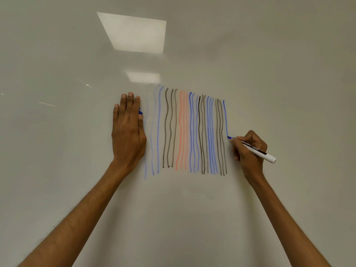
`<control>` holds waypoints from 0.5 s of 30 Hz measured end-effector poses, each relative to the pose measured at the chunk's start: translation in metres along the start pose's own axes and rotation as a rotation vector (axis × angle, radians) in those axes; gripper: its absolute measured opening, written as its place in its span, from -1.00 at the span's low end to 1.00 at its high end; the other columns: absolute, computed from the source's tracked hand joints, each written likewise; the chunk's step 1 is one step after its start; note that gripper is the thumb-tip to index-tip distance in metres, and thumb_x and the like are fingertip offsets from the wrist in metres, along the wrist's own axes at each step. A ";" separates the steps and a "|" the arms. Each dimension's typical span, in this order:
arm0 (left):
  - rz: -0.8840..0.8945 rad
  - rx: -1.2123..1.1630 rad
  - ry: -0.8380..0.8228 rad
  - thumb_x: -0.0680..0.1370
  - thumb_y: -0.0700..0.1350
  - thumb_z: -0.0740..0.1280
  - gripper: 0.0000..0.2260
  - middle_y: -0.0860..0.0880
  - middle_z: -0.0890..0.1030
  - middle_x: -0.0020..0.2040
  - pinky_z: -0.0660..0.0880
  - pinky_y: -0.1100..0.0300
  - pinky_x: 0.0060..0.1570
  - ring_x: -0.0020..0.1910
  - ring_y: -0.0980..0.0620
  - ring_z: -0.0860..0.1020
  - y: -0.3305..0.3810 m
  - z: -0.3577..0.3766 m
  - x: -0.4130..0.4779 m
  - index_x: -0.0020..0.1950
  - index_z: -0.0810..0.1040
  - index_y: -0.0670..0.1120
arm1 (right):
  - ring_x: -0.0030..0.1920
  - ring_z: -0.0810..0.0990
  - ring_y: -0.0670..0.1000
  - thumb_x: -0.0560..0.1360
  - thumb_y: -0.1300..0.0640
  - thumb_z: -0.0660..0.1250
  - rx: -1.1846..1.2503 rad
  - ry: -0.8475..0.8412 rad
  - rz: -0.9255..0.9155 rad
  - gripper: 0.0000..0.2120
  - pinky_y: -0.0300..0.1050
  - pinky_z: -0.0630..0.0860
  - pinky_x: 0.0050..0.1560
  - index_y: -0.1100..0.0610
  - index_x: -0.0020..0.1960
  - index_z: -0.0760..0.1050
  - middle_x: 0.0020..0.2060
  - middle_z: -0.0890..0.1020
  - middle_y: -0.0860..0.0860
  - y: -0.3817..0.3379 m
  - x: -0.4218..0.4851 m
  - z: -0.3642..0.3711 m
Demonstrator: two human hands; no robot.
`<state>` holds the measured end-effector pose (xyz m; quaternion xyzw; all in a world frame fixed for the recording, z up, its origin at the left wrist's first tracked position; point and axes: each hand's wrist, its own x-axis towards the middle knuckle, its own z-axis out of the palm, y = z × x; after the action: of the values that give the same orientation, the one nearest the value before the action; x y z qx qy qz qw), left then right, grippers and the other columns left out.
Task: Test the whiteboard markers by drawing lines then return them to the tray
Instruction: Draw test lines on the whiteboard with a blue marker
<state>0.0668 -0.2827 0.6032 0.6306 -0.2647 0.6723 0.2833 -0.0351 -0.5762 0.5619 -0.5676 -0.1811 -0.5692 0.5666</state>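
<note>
**Blue marker at work on the right edge of the lines**

The right hand [250, 151] is closed around a marker [257, 150], its fingers curled about the front half of the barrel in a writing grip, the thumb on top. The marker's long axis slants from upper left to lower right. Its blue tip points up and left and touches the board, and its white butt end sticks out past the hand to the lower right. The barrel is white with a dark printed band; the lettering is too small to read. The tip sits at the lower end of a single blue line [225, 120] that runs down from above, the rightmost stroke on the board and shorter than its neighbours.

To the left of that stroke stands a row of wavy, roughly vertical drawn lines [158, 132], grouped in pale blue, black, orange, stronger blue, black, blue and black again.

Just left of the row, the left hand [128, 132] lies flat against the whiteboard [289, 74], fingers straight and pointing up, close together. A small blue piece [140, 112] peeks out between its forefinger and thumb; most of it is hidden by the hand.

Higher on the glossy surface, two bright reflected light panels [134, 33] show
</note>
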 end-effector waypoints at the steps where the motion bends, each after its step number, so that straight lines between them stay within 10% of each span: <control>1: -0.001 0.000 0.000 0.71 -0.17 0.02 -0.58 -0.14 0.20 0.58 0.00 0.00 0.58 0.59 -0.05 0.08 0.000 0.000 0.000 0.57 0.19 -0.21 | -0.51 0.46 -0.04 0.42 0.27 0.39 -0.004 -0.001 0.005 -0.68 -0.23 0.38 -0.54 -0.04 -0.37 0.39 -0.49 0.52 0.00 0.001 -0.003 -0.002; 15: 0.010 0.018 0.001 0.71 -0.19 0.05 -0.58 -0.15 0.19 0.58 0.00 -0.02 0.57 0.59 -0.06 0.08 -0.001 0.002 -0.001 0.58 0.18 -0.20 | -0.55 0.39 -0.03 0.30 0.08 0.42 -0.067 -0.076 0.078 -0.75 -0.24 0.35 -0.54 -0.05 -0.42 0.36 -0.53 0.46 0.01 0.016 -0.031 -0.022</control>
<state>0.0688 -0.2834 0.6019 0.6314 -0.2616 0.6764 0.2747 -0.0404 -0.5860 0.5218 -0.6141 -0.1611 -0.5305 0.5618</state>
